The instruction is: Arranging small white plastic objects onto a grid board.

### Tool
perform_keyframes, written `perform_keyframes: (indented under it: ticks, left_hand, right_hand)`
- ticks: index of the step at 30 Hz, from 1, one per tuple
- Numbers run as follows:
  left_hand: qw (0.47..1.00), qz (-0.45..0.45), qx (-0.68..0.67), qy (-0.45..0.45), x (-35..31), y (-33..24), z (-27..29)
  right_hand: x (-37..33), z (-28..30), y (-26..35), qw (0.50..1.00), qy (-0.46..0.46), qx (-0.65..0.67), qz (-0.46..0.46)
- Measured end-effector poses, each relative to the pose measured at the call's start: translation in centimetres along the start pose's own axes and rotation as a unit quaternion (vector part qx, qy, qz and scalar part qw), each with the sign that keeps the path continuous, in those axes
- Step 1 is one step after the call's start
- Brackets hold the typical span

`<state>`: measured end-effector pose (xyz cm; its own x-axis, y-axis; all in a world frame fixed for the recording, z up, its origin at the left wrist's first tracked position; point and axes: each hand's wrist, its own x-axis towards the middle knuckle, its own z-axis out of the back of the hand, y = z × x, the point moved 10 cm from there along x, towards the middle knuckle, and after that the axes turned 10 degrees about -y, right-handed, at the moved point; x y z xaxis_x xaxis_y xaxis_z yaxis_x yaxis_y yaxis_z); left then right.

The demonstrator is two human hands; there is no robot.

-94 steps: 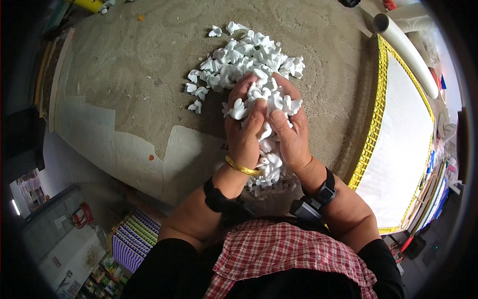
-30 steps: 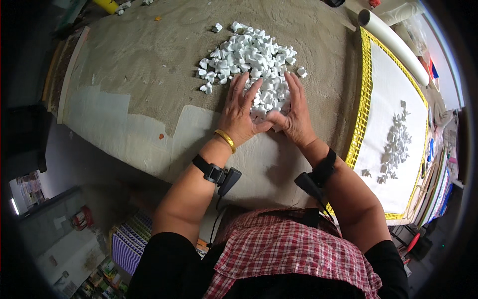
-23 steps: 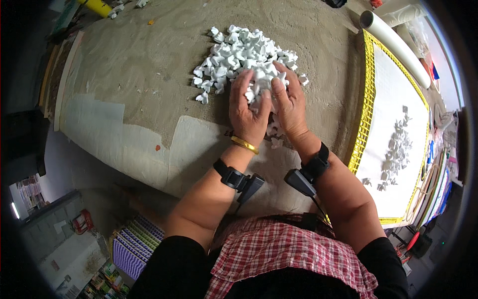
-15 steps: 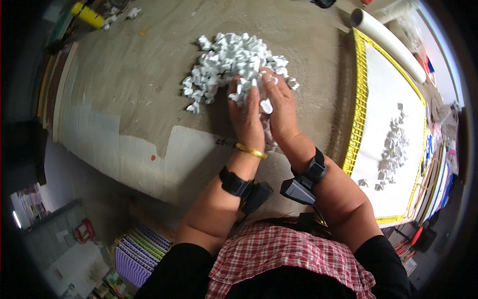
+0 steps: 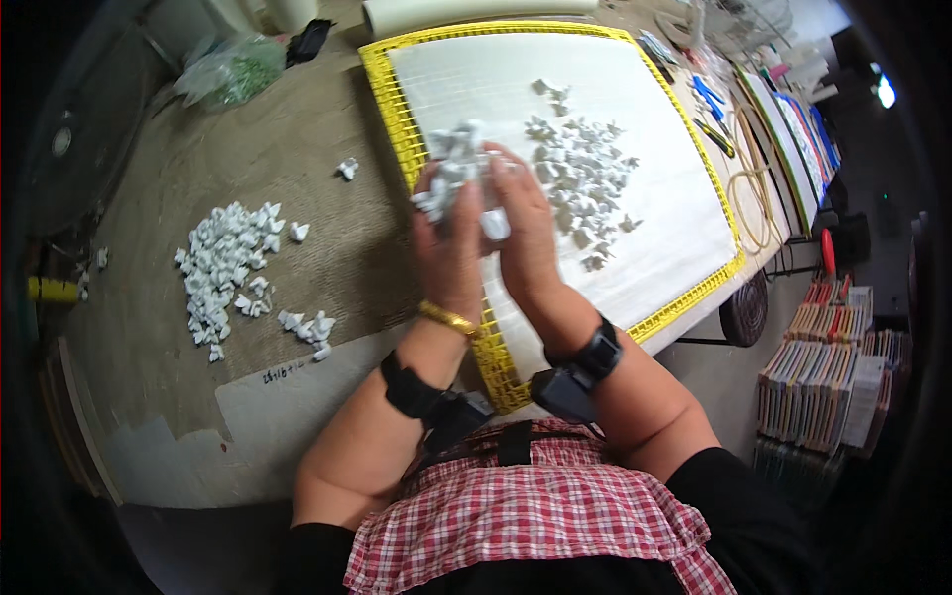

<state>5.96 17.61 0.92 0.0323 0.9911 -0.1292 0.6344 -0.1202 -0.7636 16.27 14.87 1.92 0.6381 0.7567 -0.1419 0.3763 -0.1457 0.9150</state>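
Cupped together, my left hand (image 5: 451,243) and my right hand (image 5: 526,223) hold a heap of small white flower-shaped pieces (image 5: 456,164) between them. They are over the left edge of a yellow mesh tray (image 5: 402,129) lined with a white sheet (image 5: 654,218). More white pieces (image 5: 580,174) lie scattered on the sheet, just right of my hands. To the left, a loose pile of the same pieces (image 5: 223,263) rests on the table (image 5: 327,223), with a small cluster (image 5: 309,329) nearer me. The pieces in my hands are slightly blurred.
A white roll (image 5: 476,12) lies behind the tray. At the back left sits a clear plastic bag (image 5: 238,74) with green bits, beside a black object (image 5: 309,42). Blue-handled tools (image 5: 708,97) and a cord (image 5: 756,188) are at the tray's right. Stacked boards (image 5: 813,382) stand lower right.
My two hands have lifted a scoop of white pieces from the pile and carried it right, to the yellow tray. The view has turned right, and the pile left behind is smaller.
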Motion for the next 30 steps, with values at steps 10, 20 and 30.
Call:
perform_keyframes:
  ticks: [10,20,30]
  left_hand:
    - [0.924,0.233,0.099,0.287,-4.2,11.6,-17.8]
    - [0.778,-0.392,0.483,0.083,-3.0,-9.7,6.4]
    - [0.632,-0.333,0.635,-0.296,0.3,-25.5,38.3]
  right_hand:
    - [11.0,23.9,9.0,0.987,-0.135,-0.068,0.056]
    - [5.2,2.5,5.8,0.956,0.093,-0.251,0.120]
    - [4.5,-14.1,-16.3,0.805,0.060,-0.527,0.266]
